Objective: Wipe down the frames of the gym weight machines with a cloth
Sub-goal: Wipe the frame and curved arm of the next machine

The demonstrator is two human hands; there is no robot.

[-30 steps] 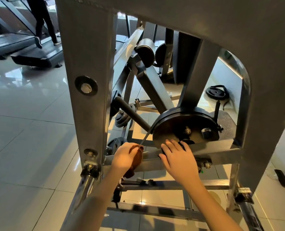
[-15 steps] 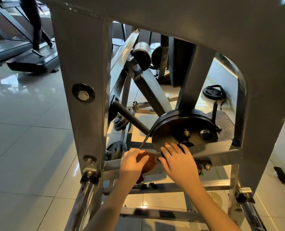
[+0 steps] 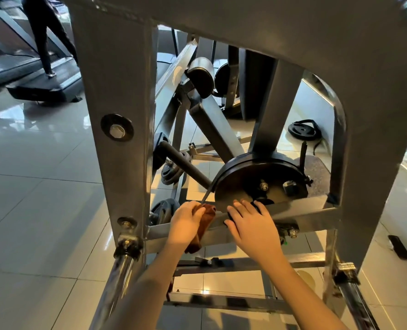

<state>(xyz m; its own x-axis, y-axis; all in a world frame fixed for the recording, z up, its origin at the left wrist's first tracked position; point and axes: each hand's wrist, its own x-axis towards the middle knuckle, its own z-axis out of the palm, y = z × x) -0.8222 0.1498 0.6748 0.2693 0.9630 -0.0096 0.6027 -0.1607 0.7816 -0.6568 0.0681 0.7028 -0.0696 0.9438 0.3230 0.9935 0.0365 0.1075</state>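
Note:
A grey steel weight machine frame [image 3: 116, 82] fills the view, with a horizontal crossbar [image 3: 314, 214] low in its opening. My left hand [image 3: 184, 225] grips a brown cloth [image 3: 203, 225] and presses it on the crossbar's left part. My right hand [image 3: 251, 226] rests flat on the crossbar just right of the cloth, fingers spread and straight, tips reaching the black round plate [image 3: 257, 177] behind the bar.
Black weight plates [image 3: 171, 171] hang on pegs behind the left upright, and another plate [image 3: 302, 131] lies on the tiled floor at the back right. A person walks on a treadmill [image 3: 42, 89] at the top left. Chrome rods [image 3: 119, 279] run down at both lower corners.
My left hand with the cloth has slid a little right along the crossbar, closer to my right hand. My right hand has stayed on the bar.

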